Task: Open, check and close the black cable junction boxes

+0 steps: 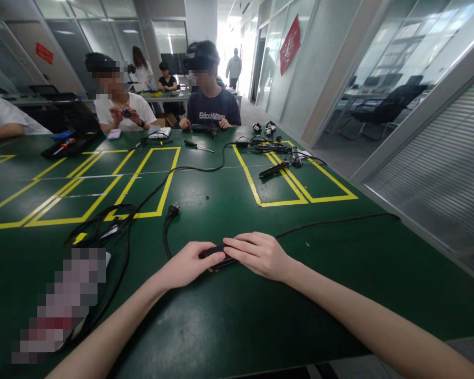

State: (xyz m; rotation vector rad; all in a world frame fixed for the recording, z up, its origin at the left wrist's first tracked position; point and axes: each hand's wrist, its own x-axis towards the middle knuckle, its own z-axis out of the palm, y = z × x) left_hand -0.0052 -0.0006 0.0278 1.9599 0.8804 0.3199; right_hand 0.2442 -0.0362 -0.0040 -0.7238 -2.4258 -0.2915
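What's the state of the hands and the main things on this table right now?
Left hand: closed on the black object
Right hand: fingers laid over the black object
Black object: held, mostly hidden
Plug: loose, prongs exposed
Cable bundle: loosely looped
Right-side cable: stretched out in a gentle curve
Screwdriver: lying down
Blurred item: state unreadable

Smooth, glossy table (237,331) under plastic and metal
Plug (174,211): matt plastic, metal prongs; beyond it, a screwdriver (193,145) with metal shaft; left of it, smooth tape (148,215); right of it, plastic-looking black bar (215,250).
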